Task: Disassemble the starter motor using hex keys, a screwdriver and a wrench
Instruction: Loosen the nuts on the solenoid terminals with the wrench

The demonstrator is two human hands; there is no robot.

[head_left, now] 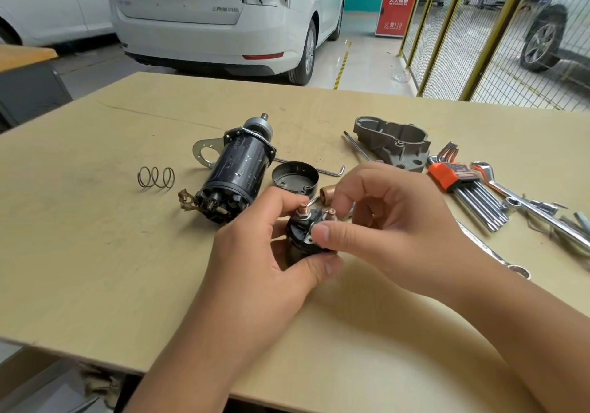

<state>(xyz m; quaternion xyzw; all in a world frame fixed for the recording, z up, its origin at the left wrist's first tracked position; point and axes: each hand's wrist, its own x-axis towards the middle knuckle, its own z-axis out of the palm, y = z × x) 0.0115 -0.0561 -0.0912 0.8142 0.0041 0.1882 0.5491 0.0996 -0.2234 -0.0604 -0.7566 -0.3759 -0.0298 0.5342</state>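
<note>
A black solenoid (303, 233) with two copper terminal studs on top is held just above the wooden table (95, 237), near its middle. My left hand (258, 253) grips its body from the left and below. My right hand (376, 221) pinches the solenoid's cap at the right, thumb on its front edge and fingers over the right stud. Behind lies the black motor body (238, 169) with its brush end open towards me. The grey nose housing (394, 142) sits at the back right.
A coil spring (156, 178) lies to the left, and a round black end cap (295, 177) and a copper sleeve (327, 193) sit behind my hands. An orange-holdered hex key set (463, 185), loose hex keys (357, 147) and wrenches (526, 205) crowd the right side. White cars stand beyond.
</note>
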